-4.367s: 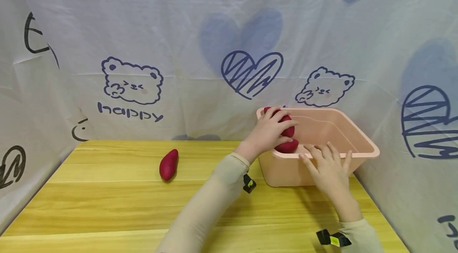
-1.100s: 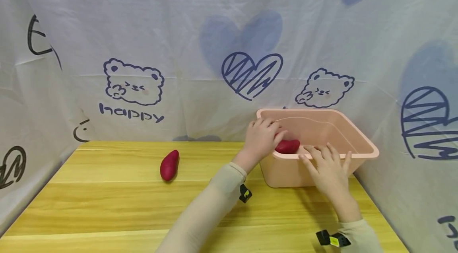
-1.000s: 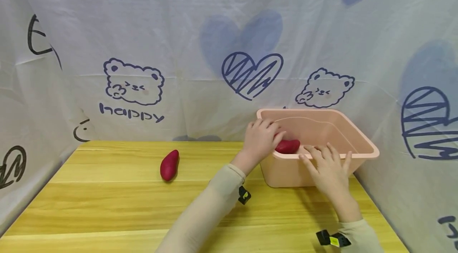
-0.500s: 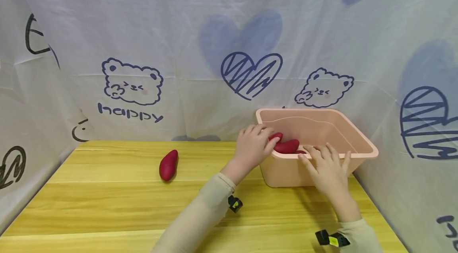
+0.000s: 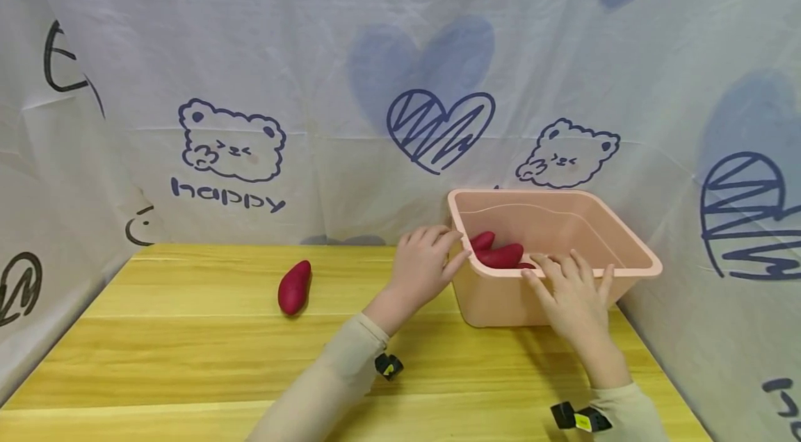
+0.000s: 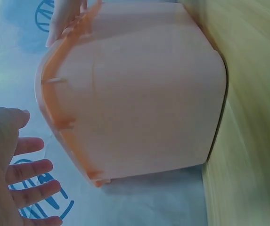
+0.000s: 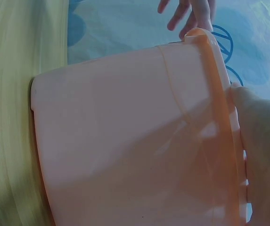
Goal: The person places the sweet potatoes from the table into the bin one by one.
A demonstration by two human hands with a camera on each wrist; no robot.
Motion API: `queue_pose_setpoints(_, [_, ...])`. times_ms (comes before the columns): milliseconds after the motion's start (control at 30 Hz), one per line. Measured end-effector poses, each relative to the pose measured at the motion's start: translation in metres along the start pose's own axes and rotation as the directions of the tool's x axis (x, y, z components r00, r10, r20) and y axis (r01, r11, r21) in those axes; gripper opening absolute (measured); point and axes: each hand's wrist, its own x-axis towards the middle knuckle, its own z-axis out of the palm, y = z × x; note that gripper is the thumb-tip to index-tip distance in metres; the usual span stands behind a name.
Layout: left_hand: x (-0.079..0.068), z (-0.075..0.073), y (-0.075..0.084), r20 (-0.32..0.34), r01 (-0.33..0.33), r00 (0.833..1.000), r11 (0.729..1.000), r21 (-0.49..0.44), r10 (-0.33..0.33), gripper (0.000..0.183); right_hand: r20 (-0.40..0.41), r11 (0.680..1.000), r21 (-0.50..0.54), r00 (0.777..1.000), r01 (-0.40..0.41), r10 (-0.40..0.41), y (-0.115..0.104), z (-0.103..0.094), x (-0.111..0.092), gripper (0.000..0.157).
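A pink plastic bin [image 5: 513,303] stands at the right of the table. Several dark red pieces shaped like sweet potatoes [image 5: 503,256] lie inside at its left end, partly hidden by the near wall. My left hand [image 5: 421,265] hovers just outside the bin's left rim, fingers spread and holding nothing; the left wrist view shows these loose fingers [image 6: 33,168] apart from the bin. My right hand [image 5: 578,299] rests on the near rim with its fingers spread over it. One more red sweet-potato shape [image 5: 294,288] lies alone on the table, left of my left hand.
The wooden table [image 5: 188,358] has a yellowish plank top. White cloth [image 5: 325,171] printed with hearts and bears hangs behind it and along both sides. The bin stands close to the back and right cloth. Each wrist carries a small black device [image 5: 389,365].
My left hand has let go of a red sweet-potato shape inside the bin and drawn back left, out over the rim. My right hand and the lone piece have stayed put.
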Motion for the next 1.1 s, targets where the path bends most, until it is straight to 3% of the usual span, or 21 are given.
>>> queue_pose_setpoints(400, [-0.022, -0.006, -0.023, 0.000, -0.017, 1.000, 1.000, -0.005, 0.017, 0.037, 0.003, 1.000, 0.001, 1.000, -0.008, 0.008, 0.001, 0.000, 0.000, 0.052])
queue_pose_setpoints(1100, [-0.067, -0.020, -0.073, 0.037, -0.049, 0.998, 0.993, 0.108, 0.045, 0.042, 0.004, 1.000, -0.005, 1.000, -0.003, 0.003, 0.001, 0.001, 0.000, 0.053])
